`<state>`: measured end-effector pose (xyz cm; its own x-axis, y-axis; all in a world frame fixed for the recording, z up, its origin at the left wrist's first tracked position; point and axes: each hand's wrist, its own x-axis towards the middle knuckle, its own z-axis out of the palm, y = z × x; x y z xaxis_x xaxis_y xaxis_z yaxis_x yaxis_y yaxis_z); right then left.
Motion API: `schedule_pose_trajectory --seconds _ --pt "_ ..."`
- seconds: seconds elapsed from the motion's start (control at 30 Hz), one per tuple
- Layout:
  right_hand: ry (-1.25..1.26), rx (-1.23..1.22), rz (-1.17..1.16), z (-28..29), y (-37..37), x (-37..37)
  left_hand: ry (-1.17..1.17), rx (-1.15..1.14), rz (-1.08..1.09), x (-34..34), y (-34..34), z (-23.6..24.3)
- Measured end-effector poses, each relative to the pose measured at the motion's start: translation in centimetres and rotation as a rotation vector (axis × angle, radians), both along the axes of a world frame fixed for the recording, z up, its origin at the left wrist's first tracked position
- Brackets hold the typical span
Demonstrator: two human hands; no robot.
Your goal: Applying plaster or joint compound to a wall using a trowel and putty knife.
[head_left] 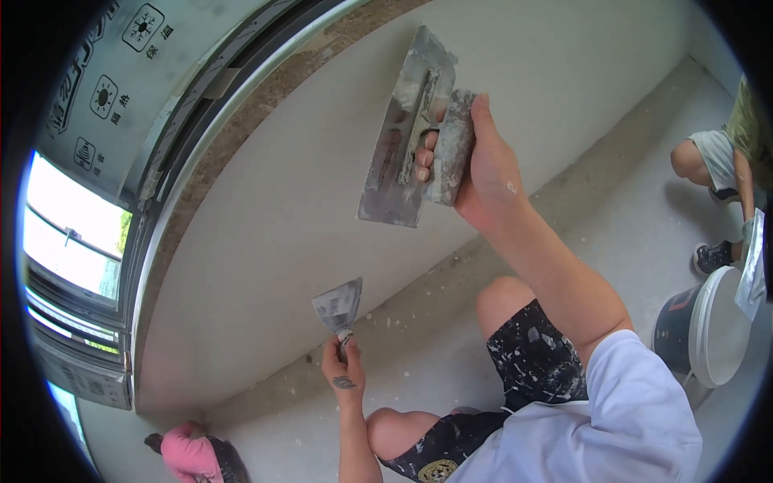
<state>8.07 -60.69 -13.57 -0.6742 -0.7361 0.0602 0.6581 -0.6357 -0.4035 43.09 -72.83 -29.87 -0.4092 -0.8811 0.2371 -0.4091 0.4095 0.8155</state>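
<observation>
My right hand (485,165) is wrapped round the plaster-caked handle of a plastering trowel (392,181). Its rectangular metal blade is held up in front of the pale wall (266,233); I cannot tell whether it touches. Lower and to the left, my left hand (343,369) grips a putty knife (338,304) by its short handle, with the wide, smeared blade pointing up. The two tools are apart from each other.
A window frame (161,209) with a stone sill (189,181) curves along the left. A dark bucket with a white rim (703,330) stands at right, beside a crouching person (725,161). Another person in pink (192,452) is at lower left. The floor (435,366) is spattered.
</observation>
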Motion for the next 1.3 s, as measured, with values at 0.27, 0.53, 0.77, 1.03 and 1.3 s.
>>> schedule_pose_trajectory --seconds 0.27,0.53,0.77,1.03,1.3 --pt "0.051 -0.068 -0.106 2.6 -3.2 1.8 0.112 0.092 -0.002 1.2 -0.1 -0.5" --pt "0.074 -0.103 -0.027 2.7 -14.1 16.8 0.328 0.301 0.044 4.5 -1.7 0.3" --pt "0.302 0.072 0.157 -2.1 -10.5 18.5 0.687 0.663 -0.043 12.6 -2.1 -2.4" --pt "0.899 0.152 0.618 -7.8 1.4 5.0 0.499 0.933 -0.86 -0.6 -2.5 2.9" --pt "0.827 0.648 -0.253 -9.3 10.0 -16.6 0.66 0.853 -1.045 -3.7 -2.4 5.2"
